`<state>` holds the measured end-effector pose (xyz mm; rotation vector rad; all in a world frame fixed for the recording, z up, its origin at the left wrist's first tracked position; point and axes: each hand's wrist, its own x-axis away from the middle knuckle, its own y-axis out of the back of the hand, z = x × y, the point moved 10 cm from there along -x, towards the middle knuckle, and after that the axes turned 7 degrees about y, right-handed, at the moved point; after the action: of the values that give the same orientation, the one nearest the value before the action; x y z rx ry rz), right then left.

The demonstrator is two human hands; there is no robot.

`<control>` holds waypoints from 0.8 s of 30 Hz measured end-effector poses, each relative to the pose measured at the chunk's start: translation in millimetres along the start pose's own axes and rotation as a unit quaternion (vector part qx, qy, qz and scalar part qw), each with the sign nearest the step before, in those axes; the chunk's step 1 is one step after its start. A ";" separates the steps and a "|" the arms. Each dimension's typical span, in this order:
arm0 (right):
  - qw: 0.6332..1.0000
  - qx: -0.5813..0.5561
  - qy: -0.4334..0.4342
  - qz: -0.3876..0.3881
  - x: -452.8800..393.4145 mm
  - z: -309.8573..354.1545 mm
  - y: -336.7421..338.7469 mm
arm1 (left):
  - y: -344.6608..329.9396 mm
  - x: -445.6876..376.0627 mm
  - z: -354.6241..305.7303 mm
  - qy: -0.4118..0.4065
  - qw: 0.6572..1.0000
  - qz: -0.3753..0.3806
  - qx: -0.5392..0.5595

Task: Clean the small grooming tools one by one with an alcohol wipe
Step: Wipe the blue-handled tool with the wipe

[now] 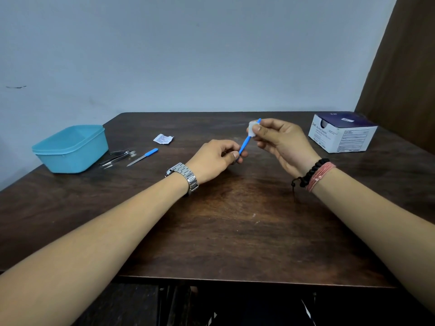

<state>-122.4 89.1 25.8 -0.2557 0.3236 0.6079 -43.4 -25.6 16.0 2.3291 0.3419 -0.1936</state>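
My left hand (215, 161) pinches the lower end of a thin blue grooming tool (244, 144) that slants up to the right above the table. My right hand (280, 143) holds a small white alcohol wipe (251, 128) folded around the upper part of that tool, whose blue tip pokes out above the wipe. On the table to the left lie a nail file with a blue handle (143, 156), metal tweezers (113, 160) and a nail clipper (122, 152), side by side.
A light blue plastic tub (70, 149) stands at the table's left edge. A torn wipe wrapper (163, 139) lies behind the file. A white and dark box of alcohol swabs (342, 132) sits at the far right. The dark wooden table (235, 220) ends near my arms.
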 end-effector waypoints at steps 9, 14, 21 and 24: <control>1.000 -0.012 0.024 -0.005 -1.3 6.7 2.4 | 1.0 0.8 0.3 0.004 1.000 -0.003 -0.009; 0.999 0.015 -0.021 0.037 1.4 -5.1 -8.0 | 1.8 0.8 2.5 0.007 1.000 0.000 -0.003; 0.999 -0.021 0.026 -0.014 -2.5 11.1 6.1 | -1.1 0.1 2.7 0.008 1.000 0.003 0.003; 1.000 -0.015 0.018 -0.002 -2.8 7.9 3.6 | 0.4 0.2 1.9 0.004 1.000 0.000 0.003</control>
<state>-125.0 93.1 33.5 -0.2960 0.3492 0.6046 -43.2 -27.2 14.8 2.3361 0.3464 -0.1853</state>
